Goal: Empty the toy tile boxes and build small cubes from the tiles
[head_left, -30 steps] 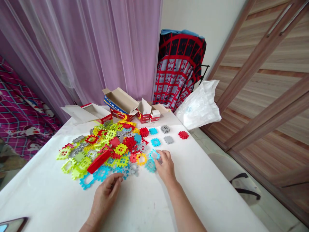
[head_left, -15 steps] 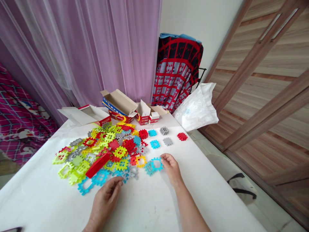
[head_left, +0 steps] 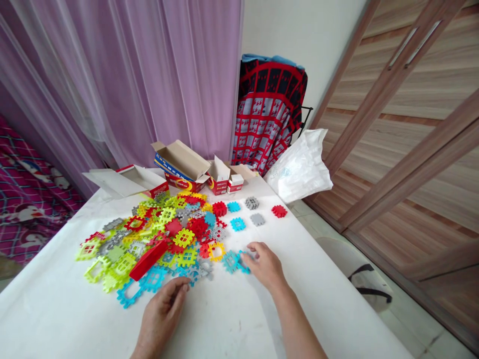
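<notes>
Two blue pieces (head_left: 231, 261) — right hand (head_left: 265, 265) at one.

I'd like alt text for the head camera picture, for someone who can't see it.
A person's right hand is at some blue toothed tiles on a white table; the left hand is beside a large heap of colorful pieces. Open boxes stand behind the heap, before a purple curtain.

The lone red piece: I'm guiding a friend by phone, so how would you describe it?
At the far right corner of the white table is a white plastic bag. Just this side of it, near the table's right edge, lies the red piece. Its color and far-right spot set it apart from the gray pieces to its left.
</notes>
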The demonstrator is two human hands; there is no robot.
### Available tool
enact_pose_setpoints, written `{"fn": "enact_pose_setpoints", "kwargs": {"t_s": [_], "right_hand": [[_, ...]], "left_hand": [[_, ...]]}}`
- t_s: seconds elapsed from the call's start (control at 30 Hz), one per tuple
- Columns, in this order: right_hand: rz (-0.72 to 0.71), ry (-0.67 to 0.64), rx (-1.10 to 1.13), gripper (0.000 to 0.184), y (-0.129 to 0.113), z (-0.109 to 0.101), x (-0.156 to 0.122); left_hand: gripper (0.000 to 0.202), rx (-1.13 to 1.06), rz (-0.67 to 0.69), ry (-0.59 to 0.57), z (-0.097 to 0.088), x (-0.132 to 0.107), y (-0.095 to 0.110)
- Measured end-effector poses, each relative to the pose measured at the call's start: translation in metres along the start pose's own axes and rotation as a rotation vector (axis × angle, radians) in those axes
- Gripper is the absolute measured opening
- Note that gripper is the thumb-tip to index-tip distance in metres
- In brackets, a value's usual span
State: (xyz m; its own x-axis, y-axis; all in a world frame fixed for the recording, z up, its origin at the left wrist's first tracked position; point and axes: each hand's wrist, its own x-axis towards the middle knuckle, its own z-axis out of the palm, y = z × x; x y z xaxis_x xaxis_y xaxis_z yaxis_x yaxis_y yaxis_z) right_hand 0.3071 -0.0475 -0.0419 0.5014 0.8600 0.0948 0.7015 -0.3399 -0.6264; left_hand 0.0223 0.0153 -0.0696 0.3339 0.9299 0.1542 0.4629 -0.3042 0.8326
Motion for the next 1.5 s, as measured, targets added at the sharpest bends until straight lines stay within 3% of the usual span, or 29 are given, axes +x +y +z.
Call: {"fn": "enact_pose_setpoints", "kwargs": {"t_s": [0.1, 0.3, 0.5, 0.63, 0.77, 0.9, 1.1, 1.27, 1.5], "right_hand": [[-0.001, -0.145, -0.167, 0.042, -0.01, -0.008, -0.011], [-0.102, -0.252, -0.25, 0.041, -0.009, -0.017, -0.01], [-0.227, -0.173, -0.197, 0.064, 0.019, -0.021, 0.02], [-0.158, -0.119, -0.199, 0.061, 0.029, -0.018, 0.019], [0.028, 0.024, -0.274, 0.041, 0.019, -0.012, -0.004], [0.128, 0.132, -0.396, 0.035, 0.003, -0.003, -0.02], [0.11, 0.176, -0.461, 0.027, 0.0, 0.003, -0.021], [0.079, 0.228, -0.366, 0.031, 0.01, 0.009, -0.016], [0.04, 0.402, -0.167, 0.037, 0.007, 0.031, 0.024]], "left_hand": [[0.032, 0.002, 0.009, 0.005, -0.001, 0.001, 0.004], [0.032, -0.004, 0.007, 0.009, -0.001, -0.001, 0.007], [0.031, -0.001, 0.037, 0.007, 0.0, -0.001, 0.003], [0.031, 0.008, 0.038, -0.002, -0.001, 0.0, -0.001], [0.031, 0.016, 0.046, 0.003, -0.001, 0.0, 0.0], [0.032, 0.011, 0.05, -0.008, -0.001, 0.0, 0.001], [0.031, 0.003, 0.048, -0.018, 0.0, 0.0, -0.002], [0.031, 0.015, 0.058, -0.011, 0.0, 0.0, 0.0], [0.03, 0.015, 0.081, -0.002, -0.002, 0.0, 0.003]]}}
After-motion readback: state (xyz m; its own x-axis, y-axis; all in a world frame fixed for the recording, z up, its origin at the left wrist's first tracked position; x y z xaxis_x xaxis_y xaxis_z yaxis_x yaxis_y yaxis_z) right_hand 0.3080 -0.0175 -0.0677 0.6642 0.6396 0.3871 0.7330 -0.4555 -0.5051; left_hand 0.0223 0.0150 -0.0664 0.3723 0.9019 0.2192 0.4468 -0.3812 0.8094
